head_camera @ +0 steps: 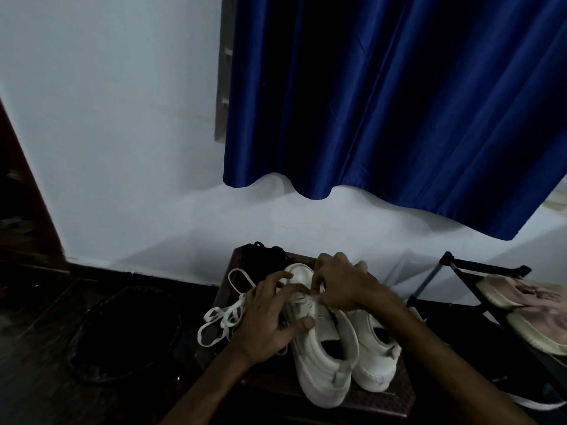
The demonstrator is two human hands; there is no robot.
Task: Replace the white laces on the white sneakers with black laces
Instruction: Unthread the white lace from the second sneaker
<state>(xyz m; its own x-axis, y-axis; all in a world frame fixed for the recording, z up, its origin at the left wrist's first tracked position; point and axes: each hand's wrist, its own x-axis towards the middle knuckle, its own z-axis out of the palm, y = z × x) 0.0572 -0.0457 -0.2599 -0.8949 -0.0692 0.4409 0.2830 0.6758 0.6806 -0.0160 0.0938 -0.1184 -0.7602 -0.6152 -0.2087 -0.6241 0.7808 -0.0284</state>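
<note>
Two white sneakers stand side by side on a dark stool [380, 403], toes pointing away from me. My left hand [270, 320] grips the left sneaker [325, 366] across its side, thumb on the upper. My right hand [343, 286] pinches a white lace [302, 297] at the eyelets near that sneaker's toe. The right sneaker [376, 354] is partly hidden behind my right wrist. A loose bundle of white lace [222, 317] lies left of the sneakers. Black laces [270, 256] lie at the stool's far edge.
A blue curtain [399, 102] hangs over the white wall ahead. A black shoe rack [460, 271] at the right holds pinkish shoes [527, 296]. A dark round object [122, 332] lies on the floor at the left.
</note>
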